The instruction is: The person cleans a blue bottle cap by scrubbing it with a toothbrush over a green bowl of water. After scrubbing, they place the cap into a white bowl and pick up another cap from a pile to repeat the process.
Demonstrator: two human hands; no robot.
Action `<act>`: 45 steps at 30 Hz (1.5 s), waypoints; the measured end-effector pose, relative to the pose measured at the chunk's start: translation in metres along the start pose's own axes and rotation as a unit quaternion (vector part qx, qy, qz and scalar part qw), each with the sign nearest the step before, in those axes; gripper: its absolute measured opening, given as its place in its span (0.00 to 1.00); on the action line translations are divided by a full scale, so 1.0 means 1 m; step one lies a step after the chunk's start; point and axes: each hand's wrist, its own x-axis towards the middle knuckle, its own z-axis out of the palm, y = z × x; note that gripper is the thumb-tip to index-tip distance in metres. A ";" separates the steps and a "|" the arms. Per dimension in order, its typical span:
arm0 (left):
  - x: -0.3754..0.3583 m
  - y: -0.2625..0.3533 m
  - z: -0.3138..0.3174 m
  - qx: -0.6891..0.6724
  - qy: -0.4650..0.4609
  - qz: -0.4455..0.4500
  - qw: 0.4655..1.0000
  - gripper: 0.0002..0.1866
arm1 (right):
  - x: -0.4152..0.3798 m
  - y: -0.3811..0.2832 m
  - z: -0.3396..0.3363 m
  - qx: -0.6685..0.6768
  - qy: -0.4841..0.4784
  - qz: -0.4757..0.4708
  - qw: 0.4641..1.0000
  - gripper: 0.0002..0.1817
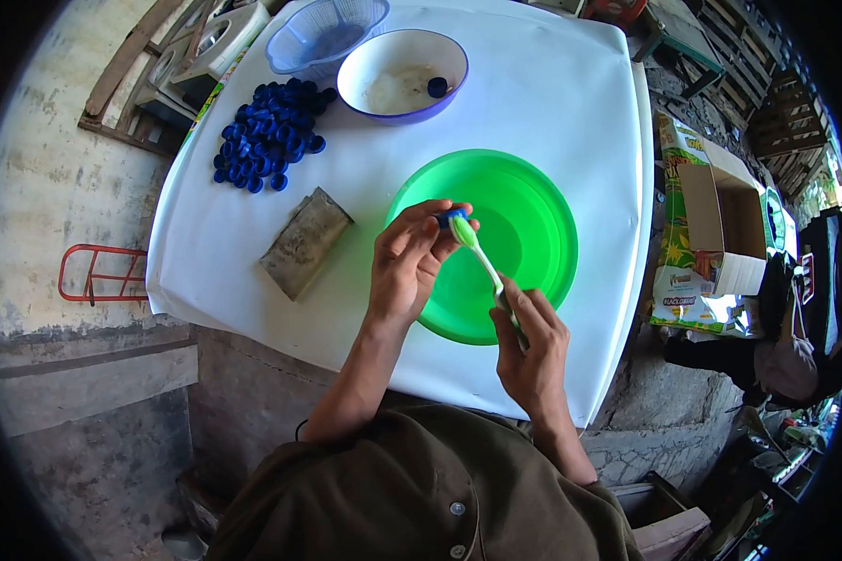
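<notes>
My left hand [410,257] pinches a blue bottle cap [448,218] over the left part of a green basin [543,201]. A toothbrush [486,263] with a green and white head and handle is gripped in my right hand [531,348]. Its bristle end meets the cap. To the left, a heap of blue caps [269,131] lies on the white-covered table [365,351]. Another blue cap [437,87] sits inside a white bowl [402,110] with a purple outside, which has some cloudy residue at its bottom.
A translucent blue basket [313,47] stands behind the bowl at the far edge. A worn grey rectangular block [306,245] lies left of my left forearm. Beyond the table's right edge is an open cardboard box [725,210]; a red metal rack [103,273] is at the left wall.
</notes>
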 end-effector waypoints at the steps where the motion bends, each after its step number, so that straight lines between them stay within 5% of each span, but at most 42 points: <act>1: 0.000 0.000 -0.004 0.006 -0.006 0.006 1.000 0.16 | -0.003 0.004 0.002 -0.002 0.007 -0.026 1.000 0.21; 29: -0.005 -0.004 0.000 -0.175 -0.065 -0.020 0.982 0.14 | 0.006 -0.010 -0.005 0.040 -0.011 0.028 0.999 0.24; 36: -0.003 -0.014 0.000 -0.417 -0.067 -0.064 0.904 0.14 | -0.008 -0.006 0.010 0.056 -0.001 0.002 0.998 0.25; 40: -0.012 -0.016 0.011 -0.360 -0.007 -0.091 0.929 0.14 | -0.001 -0.006 0.008 0.043 0.012 0.003 0.999 0.25; 45: -0.004 -0.011 0.013 -0.494 0.006 -0.080 0.866 0.13 | -0.005 -0.004 0.011 0.035 0.008 -0.015 0.999 0.24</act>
